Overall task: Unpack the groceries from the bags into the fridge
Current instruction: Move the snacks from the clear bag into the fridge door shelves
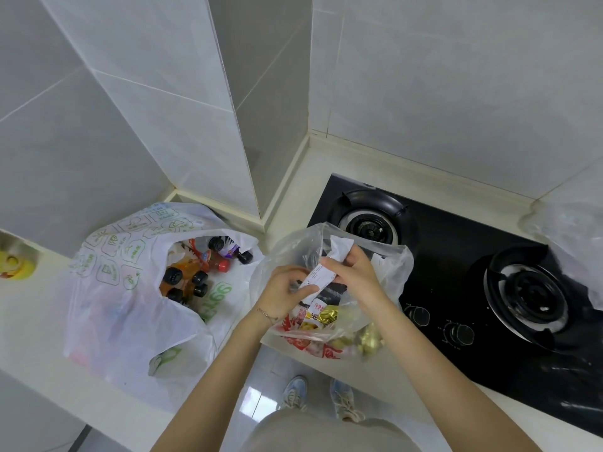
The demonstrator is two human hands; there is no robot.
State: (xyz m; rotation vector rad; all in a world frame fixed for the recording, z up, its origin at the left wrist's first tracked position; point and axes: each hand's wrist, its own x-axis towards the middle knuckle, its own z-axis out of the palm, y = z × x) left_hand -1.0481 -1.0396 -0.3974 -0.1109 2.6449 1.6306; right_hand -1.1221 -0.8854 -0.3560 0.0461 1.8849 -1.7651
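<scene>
Grey tiled walls [130, 109], cream counter [39, 321]

You can't read the print on the receipt [321, 276]: too small. The white bag [107, 288] hides the bottles [186, 278] below their caps. The left edge cuts off a yellow thing [14, 265].

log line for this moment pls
left hand + right hand: hold receipt | clear bag: snacks inside | white bag: bottles inside | fridge: unseen

Cream countertop [39, 321] bearing printed bag [107, 305], clear bag [280, 256], black hob [450, 272].
</scene>
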